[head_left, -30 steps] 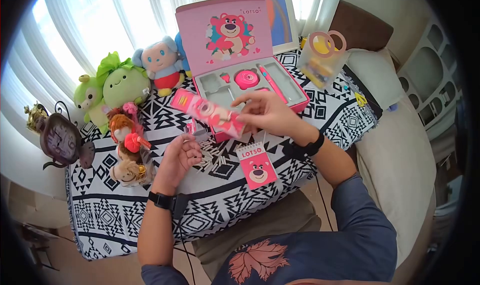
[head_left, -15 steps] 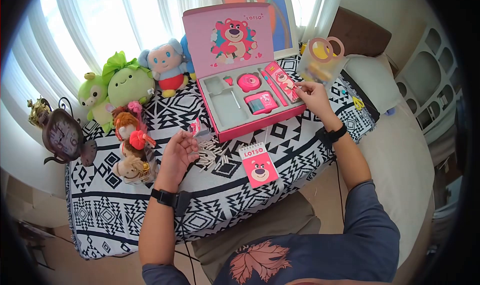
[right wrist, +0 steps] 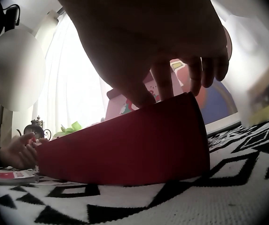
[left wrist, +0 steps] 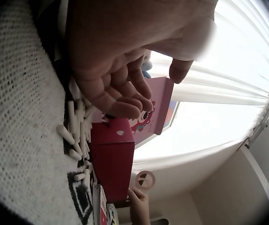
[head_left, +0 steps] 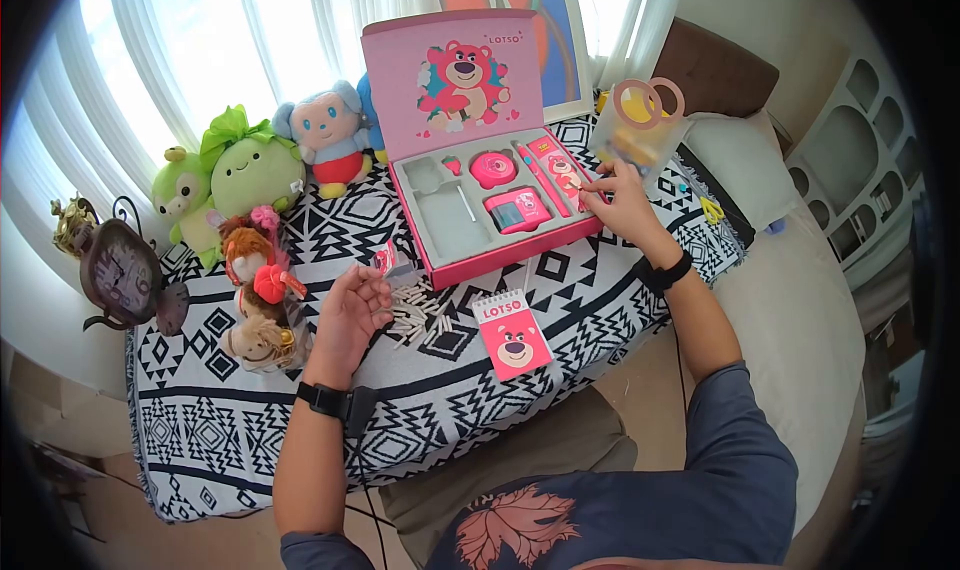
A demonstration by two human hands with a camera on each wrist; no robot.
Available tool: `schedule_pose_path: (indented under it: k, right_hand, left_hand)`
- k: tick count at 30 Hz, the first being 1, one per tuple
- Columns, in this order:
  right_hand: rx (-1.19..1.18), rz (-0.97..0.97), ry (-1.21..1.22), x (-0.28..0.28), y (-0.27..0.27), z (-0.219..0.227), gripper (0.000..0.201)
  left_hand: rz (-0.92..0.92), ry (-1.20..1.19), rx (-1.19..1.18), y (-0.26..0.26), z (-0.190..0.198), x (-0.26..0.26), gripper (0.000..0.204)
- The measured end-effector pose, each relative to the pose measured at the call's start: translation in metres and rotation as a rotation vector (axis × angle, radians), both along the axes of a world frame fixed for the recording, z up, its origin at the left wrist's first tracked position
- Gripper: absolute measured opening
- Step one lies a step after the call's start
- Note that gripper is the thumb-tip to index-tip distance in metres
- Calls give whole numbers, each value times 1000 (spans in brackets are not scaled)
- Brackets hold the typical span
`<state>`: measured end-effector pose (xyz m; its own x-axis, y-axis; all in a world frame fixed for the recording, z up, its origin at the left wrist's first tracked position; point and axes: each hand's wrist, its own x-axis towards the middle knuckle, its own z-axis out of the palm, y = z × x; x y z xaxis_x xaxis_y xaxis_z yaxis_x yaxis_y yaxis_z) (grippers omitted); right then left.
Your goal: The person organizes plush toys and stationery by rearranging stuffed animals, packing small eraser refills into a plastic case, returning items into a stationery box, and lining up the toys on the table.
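Observation:
The pink gift box lies with its bear-print lid raised, its grey tray facing up. In the tray's right-hand slot lies a slim pink bear-print pack, and my right hand touches its near end with fingers pointing down. The right wrist view shows those fingers spread behind the box's wall. Beside the pack are a pink pen, a round pink case and a pink sharpener-like piece. My left hand is loosely curled, holding nothing, next to scattered small white sticks.
A pink spiral notepad lies before the box. Plush toys and a dark clock stand on the left. A clear bag with ring handles and yellow scissors are on the right. A patterned cloth covers the table.
My right hand has carried the slim pink pack from over the tray's left side into the right slot and stays at its near end. My left hand has barely moved.

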<state>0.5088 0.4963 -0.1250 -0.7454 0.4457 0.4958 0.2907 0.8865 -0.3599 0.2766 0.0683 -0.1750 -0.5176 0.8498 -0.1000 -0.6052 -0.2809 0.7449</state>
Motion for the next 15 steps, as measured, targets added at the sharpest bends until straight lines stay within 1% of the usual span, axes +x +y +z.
schedule_pose_path:
  k: [4, 6, 7, 9, 10, 12, 13, 15]
  right_hand:
    - [8, 43, -57, -4, 1, 5, 25]
    - [187, 99, -122, -6, -1, 5, 28]
    - [189, 95, -122, -6, -5, 8, 28]
    - [244, 47, -243, -7, -13, 18, 39]
    - [245, 47, -240, -9, -18, 25, 39]
    - [231, 48, -218, -12, -25, 35, 52]
    - [233, 50, -217, -15, -20, 33, 52]
    - [120, 200, -248, -21, -4, 28, 63]
  left_hand:
    - [23, 3, -26, 1, 1, 2, 36]
    - [1, 5, -8, 1, -1, -1, 34]
    - [-3, 5, -6, 1, -1, 0, 34]
    - [7, 9, -19, 1, 1, 1, 34]
    - [8, 11, -18, 1, 2, 1, 34]
    - [7, 10, -21, 0, 2, 1, 34]
    - [10, 10, -20, 0, 1, 1, 34]
    - [3, 7, -21, 1, -2, -1, 33]
